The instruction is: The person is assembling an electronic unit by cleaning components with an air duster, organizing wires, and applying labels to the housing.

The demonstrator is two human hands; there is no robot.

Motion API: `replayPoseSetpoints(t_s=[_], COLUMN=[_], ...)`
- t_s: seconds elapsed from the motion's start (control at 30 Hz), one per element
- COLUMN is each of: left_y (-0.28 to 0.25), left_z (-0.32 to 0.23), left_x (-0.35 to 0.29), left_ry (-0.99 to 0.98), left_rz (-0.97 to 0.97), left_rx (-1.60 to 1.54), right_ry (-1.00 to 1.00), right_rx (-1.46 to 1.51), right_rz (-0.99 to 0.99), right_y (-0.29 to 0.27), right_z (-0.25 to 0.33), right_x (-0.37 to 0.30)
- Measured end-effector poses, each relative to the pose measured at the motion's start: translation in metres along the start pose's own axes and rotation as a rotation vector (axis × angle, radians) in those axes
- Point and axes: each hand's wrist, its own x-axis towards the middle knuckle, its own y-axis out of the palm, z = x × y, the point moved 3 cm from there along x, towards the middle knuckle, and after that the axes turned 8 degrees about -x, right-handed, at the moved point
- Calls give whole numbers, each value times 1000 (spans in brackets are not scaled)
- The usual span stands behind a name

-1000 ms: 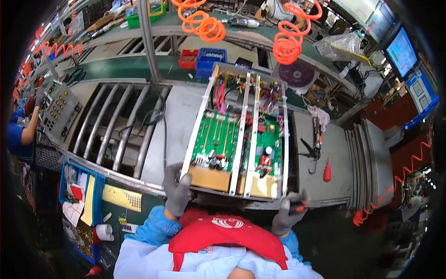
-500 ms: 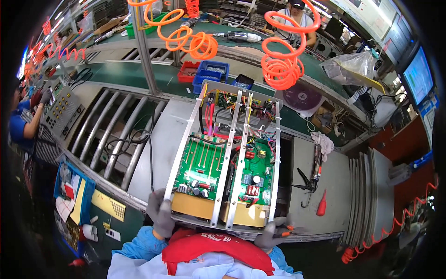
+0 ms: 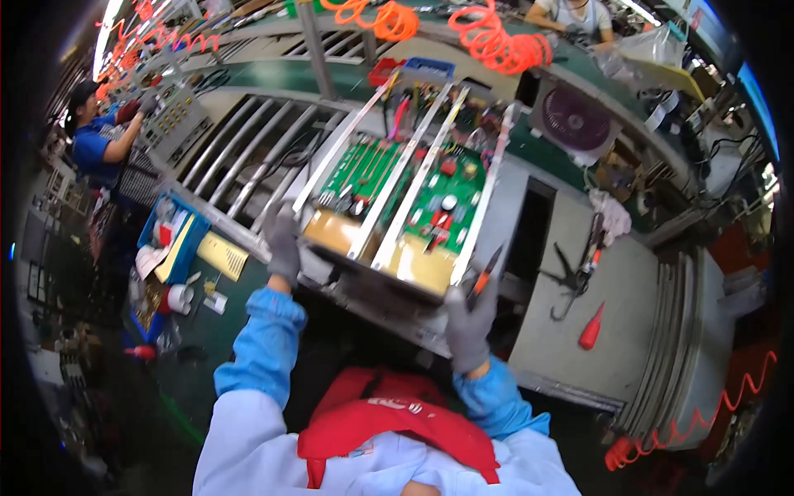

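Observation:
An open metal chassis (image 3: 372,245) with green circuit boards (image 3: 447,198), pale lengthwise rails and gold-coloured blocks at its near end lies on the bench before me. My left hand (image 3: 284,248), in a grey glove, is at the chassis's near left corner, fingers stretched forward along it; full contact is hard to make out. At the near right corner, my gloved right hand (image 3: 471,324) is closed around orange-handled pliers (image 3: 485,277). Their dark tip points away from me.
Metal rollers (image 3: 240,157) run left of the chassis. On the right plate lie a red bottle (image 3: 591,328) and a black-handled tool (image 3: 569,271). A blue bin (image 3: 192,240) stands at left. Orange coiled hoses (image 3: 500,41) hang beyond; a co-worker (image 3: 107,140) works far left.
The chassis has shifted left and away, turning slightly, so bare plate shows on its right. Both my arms reach further forward. My view has also swung; the pliers now point away instead of right.

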Motion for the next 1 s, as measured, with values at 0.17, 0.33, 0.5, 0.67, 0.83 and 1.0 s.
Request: replayPoseSetpoints(t_s=[0.17, 0.33, 0.5, 0.67, 0.83, 1.0], left_y=[-10, -32, -32, -48, -44, -88], left_z=[-3, -25, -35, -1, 16, 81], left_x=[-23, -69, -73, -68, -61, -36], left_ry=[153, -57, -151, -235, -545, -577], left_rz=[193, 237, 271, 222, -44, -218], left_rx=[59, -54, -122, -198, -526, -671], right_ry=[132, 168, 251, 620, 868, 943], right_rx=[65, 21, 326, 321, -488, -1336], right_rz=[-95, -179, -332, -435, -232, -157], right_y=[-21, -40, -44, -91, -221, -243], right_z=[10, 14, 16, -53, -231, -232], right_x=[-18, -76, -82, -80, -97, -57])
